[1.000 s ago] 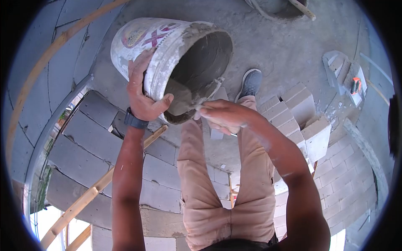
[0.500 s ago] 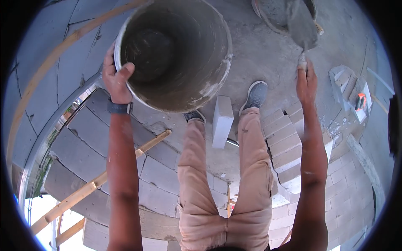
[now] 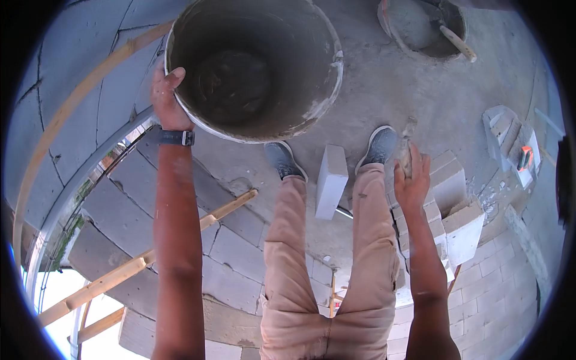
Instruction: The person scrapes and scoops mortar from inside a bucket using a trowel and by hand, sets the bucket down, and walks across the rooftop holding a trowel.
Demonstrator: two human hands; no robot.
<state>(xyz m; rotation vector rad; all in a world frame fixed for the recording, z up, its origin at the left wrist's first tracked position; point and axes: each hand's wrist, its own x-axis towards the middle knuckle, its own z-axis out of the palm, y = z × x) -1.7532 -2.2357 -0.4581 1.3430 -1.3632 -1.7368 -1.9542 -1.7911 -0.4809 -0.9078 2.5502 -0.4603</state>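
A rough grey concrete floor spreads beneath the scene, with a wall of large grey blocks on the far left. The large bucket, its inside smeared with grey mortar, stands open towards the camera at the upper left of the view. The left hand grasps its left rim, thumb over the edge, a dark watch on the wrist. To the lower right of the large bucket, well apart from it, the right hand is closed around a mortar-crusted tool, its far end pointing away from the body.

Right of the large bucket, a smaller container holds grey mix, and a wooden handle slants out over its edge. Below the large bucket, a pale block is between the person's two shoes. Farther right, an orange-handled tool lies on some block pieces.
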